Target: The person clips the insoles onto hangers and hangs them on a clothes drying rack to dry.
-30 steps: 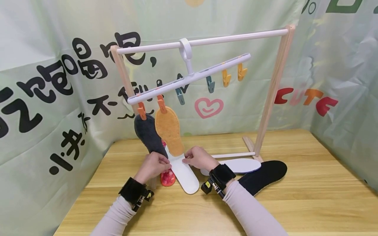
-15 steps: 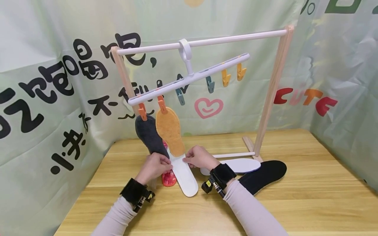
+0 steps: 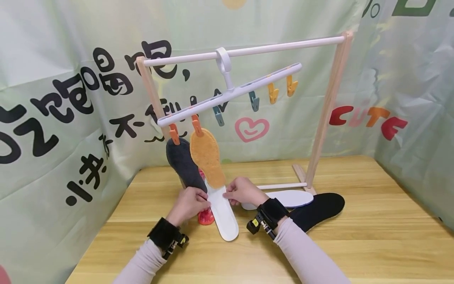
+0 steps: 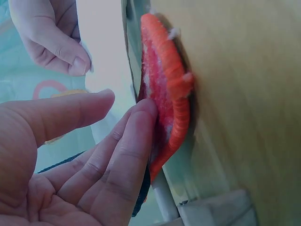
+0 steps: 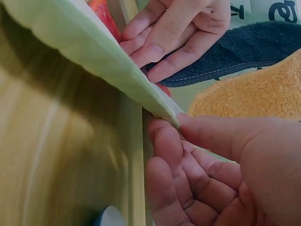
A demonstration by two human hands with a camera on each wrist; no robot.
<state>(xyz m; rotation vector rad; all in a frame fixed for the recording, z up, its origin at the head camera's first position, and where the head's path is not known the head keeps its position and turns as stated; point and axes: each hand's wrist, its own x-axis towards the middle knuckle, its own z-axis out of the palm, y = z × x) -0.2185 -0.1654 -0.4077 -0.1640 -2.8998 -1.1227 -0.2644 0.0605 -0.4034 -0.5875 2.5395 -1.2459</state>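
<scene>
My right hand (image 3: 244, 191) pinches the right edge of a white insole (image 3: 225, 221) between thumb and index finger, plain in the right wrist view. My left hand (image 3: 189, 203) is at its left edge, its fingers (image 4: 136, 132) nearly straight and its thumb apart from them. The white insole slants downward, its upper part hidden behind a fuzzy yellow-orange insole (image 3: 205, 157) hanging from an orange clip (image 3: 197, 126). A dark insole (image 3: 182, 161) hangs from the other orange clip (image 3: 174, 134). Behind the left fingertips is a red insole (image 4: 162, 89) with an orange edge.
A white clip hanger (image 3: 230, 94) hangs tilted, left end low, from a wooden rack (image 3: 330, 110). Grey-blue clips (image 3: 254, 101) and yellow clips (image 3: 273, 93) on it hold nothing. A blue-edged white insole (image 3: 291, 198) and a black insole (image 3: 320, 209) lie on the table at right.
The white insole has swung a little more upright, its lower end now further down. Both hands stay at its edges. The whole head view has shifted slightly.
</scene>
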